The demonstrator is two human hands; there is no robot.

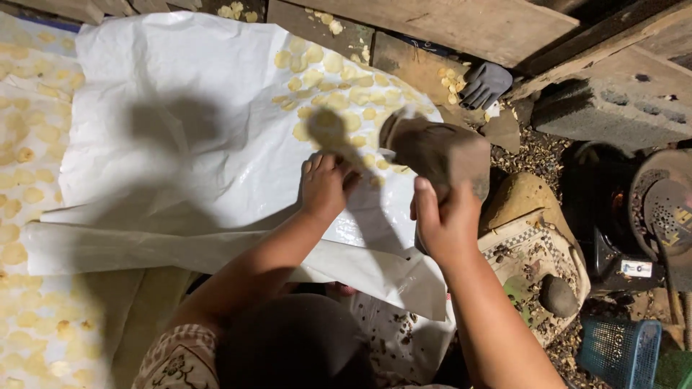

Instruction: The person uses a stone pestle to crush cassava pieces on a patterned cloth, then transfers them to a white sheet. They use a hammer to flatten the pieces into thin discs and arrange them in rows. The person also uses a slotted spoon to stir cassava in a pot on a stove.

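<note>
Head view. The left hand (326, 186) lies palm-down on a white sheet (180, 130), its fingers pressed together, its grip pinching a pale yellow disc (326, 124) that sticks out past the fingertips and appears blurred. Just beyond and to the right of that grip, more pale yellow discs (339, 90) lie spread in loose rows on the sheet; none touches the hand.

The right hand (445, 220) is raised just right of the left one, its grip closed around the lower end of a dark brown, blunt block (440, 153), which may be stone or wood; the pictures do not settle which. The block's broad end rises above the grip and hangs over the sheet's right edge, blurred.

Below both grips, the sheet's near edge is folded into a long white band (216, 252). Right of the right grip lie a rounded tan stone (522, 196), a small dark stone (559, 295) on a patterned mat (537, 248), and a blue-green plastic basket (618, 351). Far beyond the right grip, a grey glove (484, 83) rests on wooden planks (461, 25). Left of the left grip, well apart, another surface carries further yellow discs (29, 166).
</note>
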